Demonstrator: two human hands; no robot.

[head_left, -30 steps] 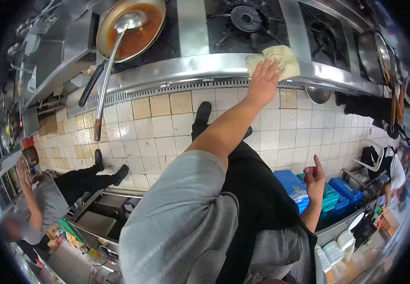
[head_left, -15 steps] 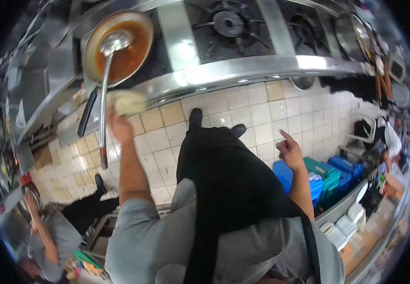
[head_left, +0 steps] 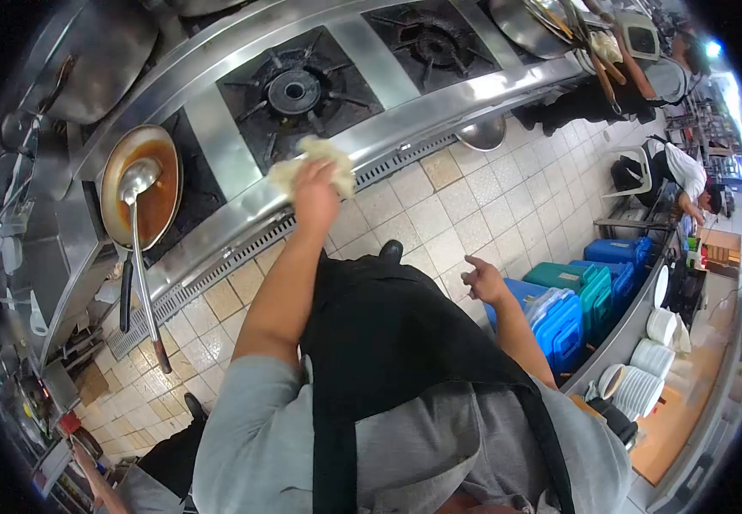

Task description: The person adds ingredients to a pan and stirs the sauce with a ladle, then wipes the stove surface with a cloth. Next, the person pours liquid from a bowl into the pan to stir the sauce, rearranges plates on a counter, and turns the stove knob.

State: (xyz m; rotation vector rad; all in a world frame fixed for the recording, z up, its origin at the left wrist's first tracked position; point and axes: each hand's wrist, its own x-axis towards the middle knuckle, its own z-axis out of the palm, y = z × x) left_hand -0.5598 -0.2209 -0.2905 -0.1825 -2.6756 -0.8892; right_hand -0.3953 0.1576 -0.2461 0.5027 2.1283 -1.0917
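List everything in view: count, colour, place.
Stove: one, silver and black, top
Burners: at least two, black, on stove
Cloth: one, pale yellow, stove's front edge
Pan of brown sauce: one, silver, stove's left
Other pans: several, silver, upper left and right
Ladle: one, silver, head in sauce
Bins: several, blue and green, right
Plates: several stacks, white, far right
Tiles: many, cream, floor
Other people: several, grey and white clothes, edges
The rest: too small to tell
Left hand: one, bare, on cloth
Right hand: one, bare, near bins
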